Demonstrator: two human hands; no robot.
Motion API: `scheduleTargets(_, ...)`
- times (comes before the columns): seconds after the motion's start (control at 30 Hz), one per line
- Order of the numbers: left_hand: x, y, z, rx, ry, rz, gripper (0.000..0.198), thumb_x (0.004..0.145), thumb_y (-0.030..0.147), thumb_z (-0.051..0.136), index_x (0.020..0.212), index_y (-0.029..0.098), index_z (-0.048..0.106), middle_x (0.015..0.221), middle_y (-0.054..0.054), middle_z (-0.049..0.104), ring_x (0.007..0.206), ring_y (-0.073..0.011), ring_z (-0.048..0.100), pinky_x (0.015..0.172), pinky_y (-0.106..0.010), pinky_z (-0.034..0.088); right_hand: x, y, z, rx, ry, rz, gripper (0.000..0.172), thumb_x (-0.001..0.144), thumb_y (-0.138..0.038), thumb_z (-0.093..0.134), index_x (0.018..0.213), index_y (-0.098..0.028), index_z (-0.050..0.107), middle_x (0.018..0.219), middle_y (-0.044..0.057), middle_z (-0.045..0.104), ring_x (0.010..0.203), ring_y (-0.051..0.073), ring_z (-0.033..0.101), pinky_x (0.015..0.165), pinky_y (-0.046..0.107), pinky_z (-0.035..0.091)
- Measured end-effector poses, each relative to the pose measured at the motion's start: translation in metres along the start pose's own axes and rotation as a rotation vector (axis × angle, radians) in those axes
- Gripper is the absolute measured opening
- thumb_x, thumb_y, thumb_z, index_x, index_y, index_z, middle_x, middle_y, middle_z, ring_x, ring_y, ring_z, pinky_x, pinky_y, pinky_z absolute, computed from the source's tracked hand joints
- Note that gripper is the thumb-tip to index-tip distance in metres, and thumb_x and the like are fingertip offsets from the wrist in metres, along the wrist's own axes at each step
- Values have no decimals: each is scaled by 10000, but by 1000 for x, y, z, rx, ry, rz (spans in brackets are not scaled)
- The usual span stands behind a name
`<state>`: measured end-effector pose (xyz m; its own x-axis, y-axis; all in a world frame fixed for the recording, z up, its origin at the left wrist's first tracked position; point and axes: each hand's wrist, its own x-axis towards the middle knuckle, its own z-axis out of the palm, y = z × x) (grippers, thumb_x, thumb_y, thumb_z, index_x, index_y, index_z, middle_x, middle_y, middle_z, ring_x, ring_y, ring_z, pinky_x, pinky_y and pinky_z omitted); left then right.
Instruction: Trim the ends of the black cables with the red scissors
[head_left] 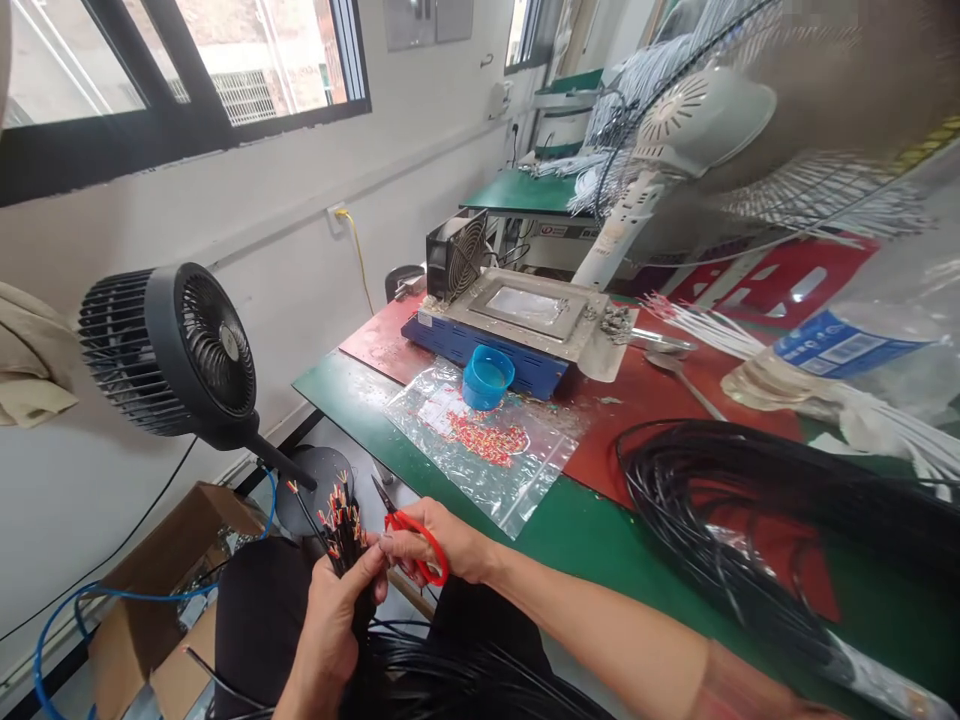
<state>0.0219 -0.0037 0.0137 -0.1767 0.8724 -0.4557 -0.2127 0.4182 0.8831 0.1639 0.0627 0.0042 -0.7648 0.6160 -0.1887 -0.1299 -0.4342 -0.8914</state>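
My left hand (334, 615) grips a bundle of black cables (343, 525) upright over my lap; their stripped ends show red and yellow wires. My right hand (435, 545) holds red-handled scissors (409, 530), with the blades pointing up-left next to the wire tips. The cables trail down across my lap (450, 680). Both hands are below the green table's (585, 530) near edge.
A clear plastic bag (487, 440) with small red bits and a blue cup (487, 378) lie on the table. A large black cable coil (757, 520) is at right. A heating plate machine (517, 320), white fan (675, 140), black floor fan (176, 350) and cardboard box (150, 610) surround.
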Motion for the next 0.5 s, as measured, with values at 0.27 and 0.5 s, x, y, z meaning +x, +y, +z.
scheduleTargets(0.27,-6,2,-1,-26,11,18,237,680,341,627,740,117,580,483,32,484,415,-48,344,451,-219,230,2,2,5,106,22,20,482,650,-575,622,556,-111,533,396,-36,477,318,56,416,318,167,304)
scheduleTargets(0.5,-6,1,1,-185,-19,-45,179,690,310,623,715,147,554,527,38,510,413,-38,365,454,-207,262,1,4,5,141,-55,58,432,686,-499,627,547,-100,537,386,-31,474,310,59,423,339,177,325)
